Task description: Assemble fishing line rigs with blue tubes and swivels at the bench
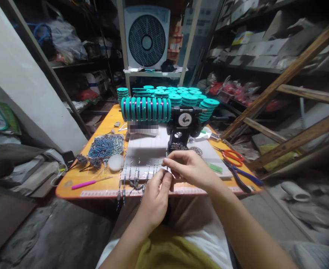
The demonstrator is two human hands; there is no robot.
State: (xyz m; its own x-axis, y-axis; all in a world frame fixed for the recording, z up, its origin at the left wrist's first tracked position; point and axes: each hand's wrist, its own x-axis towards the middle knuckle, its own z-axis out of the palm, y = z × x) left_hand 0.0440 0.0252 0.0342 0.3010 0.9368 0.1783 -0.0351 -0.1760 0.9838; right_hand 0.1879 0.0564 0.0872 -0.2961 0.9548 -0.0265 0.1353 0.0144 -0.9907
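My left hand (156, 194) is closed in a pinch near the front edge of the table, its thumb and forefinger pressed together. Just above it, my right hand (191, 168) is also closed, fingertips almost touching the left. A thin, pale upright piece (167, 154) shows by the right fingertips; what the fingers grip is too small and covered to name. Left of the hands, several thin strands with small dark pieces (123, 192) lie along the white board (137, 149) and hang over the edge. Behind stands a black winding device (179, 129) carrying a row of green spools (146, 109).
On the orange table (102, 129) lie a tray of small blue tubes (106, 146), a round white lid (116, 163), a pink-handled hook tool (83, 184), orange-handled scissors (233, 157) and blue-handled pliers (245, 176). More green spools (189, 99) are stacked behind. A wooden ladder (282, 82) leans at right.
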